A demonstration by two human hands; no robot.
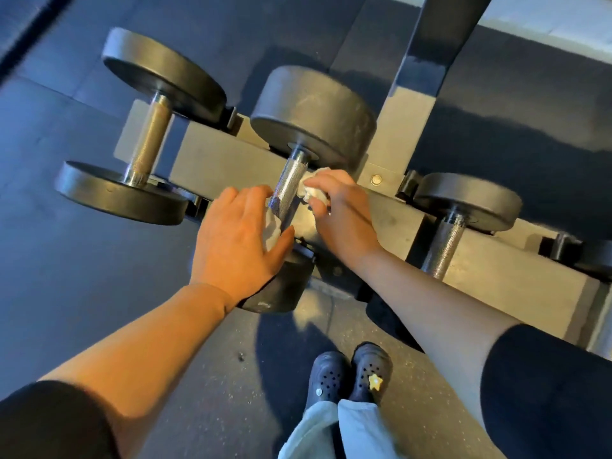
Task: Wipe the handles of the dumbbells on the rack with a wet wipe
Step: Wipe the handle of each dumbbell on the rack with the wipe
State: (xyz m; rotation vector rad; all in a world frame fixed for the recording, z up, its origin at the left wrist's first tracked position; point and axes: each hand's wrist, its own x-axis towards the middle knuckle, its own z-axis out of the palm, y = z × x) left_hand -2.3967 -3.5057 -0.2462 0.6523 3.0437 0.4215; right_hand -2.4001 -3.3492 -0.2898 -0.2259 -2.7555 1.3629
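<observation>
Here my two hands meet at the middle dumbbell [308,127] on the rack [215,160], the one lying across the rack's two rails beside its upright post [417,74]. My right hand [337,210] pinches a crumpled white wipe [306,190] between thumb and fingertips and holds it against the right side of the knurled steel handle [287,187]. My left hand [235,236] lies on the other side of that handle with its fingers fairly straight and together, thumb reaching toward the near weight head [281,286]; a white fold of cloth [273,231] shows under its palm against the handle, though I cannot tell whether it is the same wipe wrapped around or a second piece.

At the rack's left end sits another dumbbell [145,127], its handle bare and untouched. Toward the right end a third dumbbell [463,207] rests just past the post, and the head of a fourth one [592,256] peeks in at the frame's edge.

Below, on the speckled floor [205,376], my dark clogs [351,372] stand close to the rack's front rail, one bearing a yellow star charm [376,381].
</observation>
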